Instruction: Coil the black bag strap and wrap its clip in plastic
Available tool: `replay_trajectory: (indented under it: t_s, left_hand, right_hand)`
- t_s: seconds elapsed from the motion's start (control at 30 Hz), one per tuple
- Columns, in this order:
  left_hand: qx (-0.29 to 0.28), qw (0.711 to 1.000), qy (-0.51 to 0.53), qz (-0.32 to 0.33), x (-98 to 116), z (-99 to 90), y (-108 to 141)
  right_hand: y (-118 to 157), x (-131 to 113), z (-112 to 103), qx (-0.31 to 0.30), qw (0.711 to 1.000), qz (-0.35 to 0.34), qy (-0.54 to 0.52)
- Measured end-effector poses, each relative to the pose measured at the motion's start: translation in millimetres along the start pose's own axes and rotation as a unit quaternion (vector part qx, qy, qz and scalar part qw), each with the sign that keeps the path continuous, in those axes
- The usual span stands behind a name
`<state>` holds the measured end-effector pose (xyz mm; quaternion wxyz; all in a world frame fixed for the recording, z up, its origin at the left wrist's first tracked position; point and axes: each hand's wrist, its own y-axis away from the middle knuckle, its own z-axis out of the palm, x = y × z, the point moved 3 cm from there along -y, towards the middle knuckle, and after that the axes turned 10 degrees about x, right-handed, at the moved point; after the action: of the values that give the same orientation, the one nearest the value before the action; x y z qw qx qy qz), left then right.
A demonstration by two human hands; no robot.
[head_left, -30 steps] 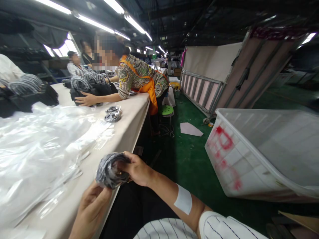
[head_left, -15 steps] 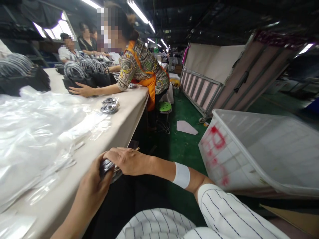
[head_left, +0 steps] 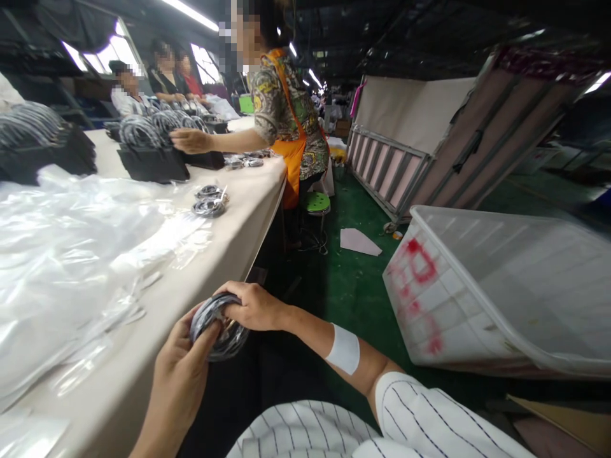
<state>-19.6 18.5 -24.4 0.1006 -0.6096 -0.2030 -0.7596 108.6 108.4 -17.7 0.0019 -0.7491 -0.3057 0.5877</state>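
Both my hands grip a coil of grey-black cord [head_left: 220,327] above the edge of the cream work table [head_left: 157,305]. My left hand [head_left: 184,362] cups the coil from below and my right hand [head_left: 252,306] closes over its top. Part of the coil is hidden behind my fingers. A white adhesive patch [head_left: 342,348] sits on my right forearm. A heap of clear plastic bags [head_left: 71,254] lies on the table to my left, close to my left hand.
Two small wrapped coils [head_left: 209,207] lie farther along the table. A co-worker's hand [head_left: 191,141] rests on dark stacks topped with coils [head_left: 151,159]. To the right stand a large white tub [head_left: 477,296] with red marks, a green stool [head_left: 317,202], and a tilted frame panel [head_left: 429,143].
My hands have shifted on the coil, which now shows more between them. The co-worker has straightened and moved their hand farther along the stacks, away from me.
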Motion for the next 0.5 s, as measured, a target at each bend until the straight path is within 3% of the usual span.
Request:
replay_trajectory:
  t_s: [0.13, 0.23, 0.37, 0.5]
  left_hand:
    - [-0.068, 0.993, -0.034, -0.089, 4, -6.8, 3]
    - [-0.119, 0.985, -0.093, -0.086, 7, -15.6, 6]
    - [-0.187, 0.974, -0.122, -0.03, 7, -24.0, 5]
    - [-0.311, 0.935, -0.158, -0.067, 22, -26.5, 7]
  right_hand:
    - [-2, -5, -4, -0.09, 0.992, -0.073, 0.054]
    - [1, -14, -5, -0.136, 0.974, -0.15, 0.097]
    - [10, -24, -3, -0.137, 0.941, -0.271, 0.149]
    - [17, -35, 1, -0.123, 0.905, -0.371, 0.166]
